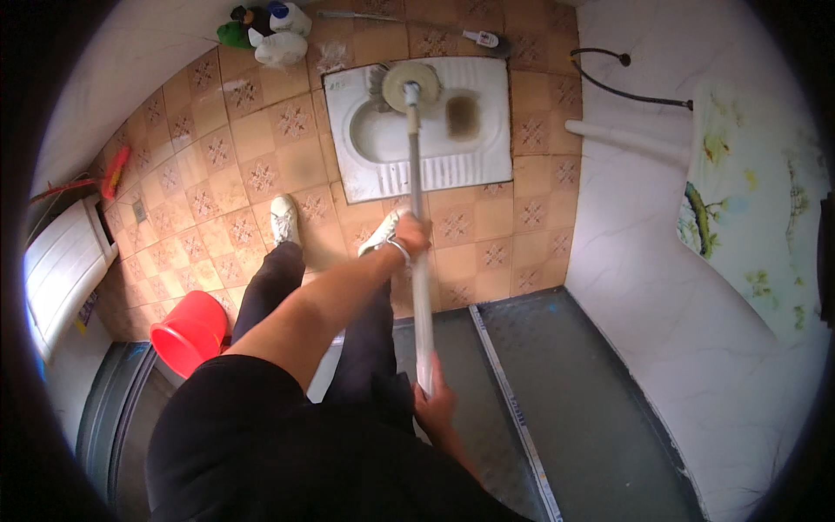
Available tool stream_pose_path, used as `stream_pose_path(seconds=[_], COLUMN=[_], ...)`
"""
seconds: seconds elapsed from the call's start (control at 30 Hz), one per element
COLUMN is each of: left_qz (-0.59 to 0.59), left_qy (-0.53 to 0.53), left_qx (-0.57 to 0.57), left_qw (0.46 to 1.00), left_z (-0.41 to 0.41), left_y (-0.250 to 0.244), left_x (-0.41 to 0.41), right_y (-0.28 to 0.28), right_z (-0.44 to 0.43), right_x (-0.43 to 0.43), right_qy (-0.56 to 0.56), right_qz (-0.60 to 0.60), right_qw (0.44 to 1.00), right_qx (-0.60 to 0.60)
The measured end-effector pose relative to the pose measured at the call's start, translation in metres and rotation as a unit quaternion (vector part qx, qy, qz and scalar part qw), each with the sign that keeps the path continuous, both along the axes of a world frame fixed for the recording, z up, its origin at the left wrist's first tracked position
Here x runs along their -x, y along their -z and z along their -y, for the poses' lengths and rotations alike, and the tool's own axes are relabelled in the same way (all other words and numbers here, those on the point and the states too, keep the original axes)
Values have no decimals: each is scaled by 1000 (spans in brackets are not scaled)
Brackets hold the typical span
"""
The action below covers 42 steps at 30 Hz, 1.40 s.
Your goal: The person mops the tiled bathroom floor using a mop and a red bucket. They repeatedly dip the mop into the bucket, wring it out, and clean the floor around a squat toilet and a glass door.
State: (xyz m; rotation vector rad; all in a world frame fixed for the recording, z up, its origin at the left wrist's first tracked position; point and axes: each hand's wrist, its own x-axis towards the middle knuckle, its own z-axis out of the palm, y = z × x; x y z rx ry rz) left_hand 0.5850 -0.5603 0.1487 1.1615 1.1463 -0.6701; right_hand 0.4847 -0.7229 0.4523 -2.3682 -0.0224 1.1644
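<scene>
Both of my hands are on the long pole of a round-headed mop (423, 300). My left hand (413, 235), with a bracelet at the wrist, grips it partway along. Nearer my body, my right hand (436, 395) is wrapped around the pole's end. At the far end, the round cream mop head (399, 85) with grey strands lies over the back edge of a white squat toilet (483, 173) set in the floor. Brownish liquid or staining (462, 116) shows in the toilet's drain opening, to the right of the mop head. The mop head hides part of the basin.
Several bottles (280, 47) cluster by the far left wall; a small white bottle (483, 39) lies behind the toilet. A red bucket (196, 326) is beside my left leg. Left are a red brush (116, 173) and white radiator-like unit (72, 261). A black hose (626, 94) hangs right.
</scene>
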Motion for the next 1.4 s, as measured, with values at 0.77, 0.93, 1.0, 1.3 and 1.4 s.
stream_pose_path(seconds=[0.77, 0.93, 1.0, 1.3, 1.4], left_qz=[16, 8, -17, 118, 30], left_qy=[-404, -268, -211, 16, 39], left_qx=[112, 17, -5, 50, 154], left_qw=[908, 963, 977, 992, 987], left_z=[-55, -69, -54, 120, 144], left_y=[-19, -21, -21, -44, -99], left_x=[91, 15, -5, -16, -25], right_y=[14, 36, 35, -37, -62], right_z=[18, -9, -5, 61, 56], right_x=[29, -5, -1, 42, 54], right_qy=[-108, -67, -43, 135, 348], right_qz=[24, 33, 53, -1, -146], right_qw=[993, 997, 998, 990, 925], right_qx=[-35, -4, -12, 38, 47])
